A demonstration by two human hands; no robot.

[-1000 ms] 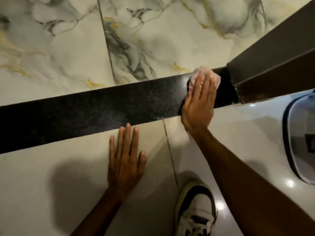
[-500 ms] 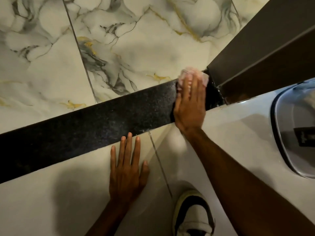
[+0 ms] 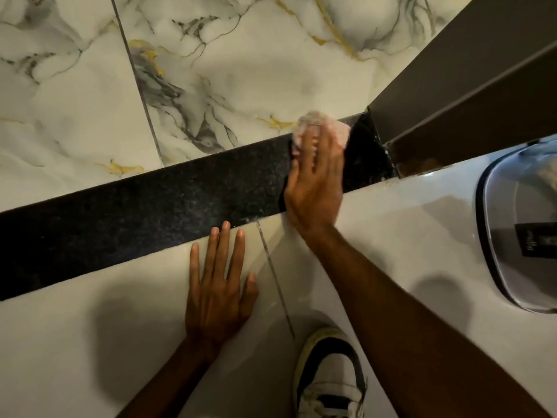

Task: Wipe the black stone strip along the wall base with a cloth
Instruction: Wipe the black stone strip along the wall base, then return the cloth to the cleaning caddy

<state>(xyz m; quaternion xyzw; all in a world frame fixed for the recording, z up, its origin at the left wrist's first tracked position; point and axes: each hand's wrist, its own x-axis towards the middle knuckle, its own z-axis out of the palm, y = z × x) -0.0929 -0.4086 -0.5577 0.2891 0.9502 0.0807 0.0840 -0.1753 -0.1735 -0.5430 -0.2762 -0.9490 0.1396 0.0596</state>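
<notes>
The black speckled stone strip (image 3: 150,206) runs slantwise along the base of the marble wall, from the lower left up to the right. My right hand (image 3: 315,182) presses a pale pink cloth (image 3: 319,123) flat against the strip near its right end, and the cloth shows above the fingertips. A short stretch of strip to the right of the hand looks darker and shiny. My left hand (image 3: 218,285) lies flat on the white floor tile just below the strip, fingers spread, holding nothing.
A dark brown door frame (image 3: 470,76) meets the strip's right end. A grey-rimmed lidded container (image 3: 518,224) stands on the floor at the right edge. My white and black shoe (image 3: 330,378) sits at the bottom. White marble wall tiles (image 3: 241,64) rise above the strip.
My right hand and the cloth have slid a little left along the strip, away from the door frame. The camera has tilted. The left hand stays planted on the floor.
</notes>
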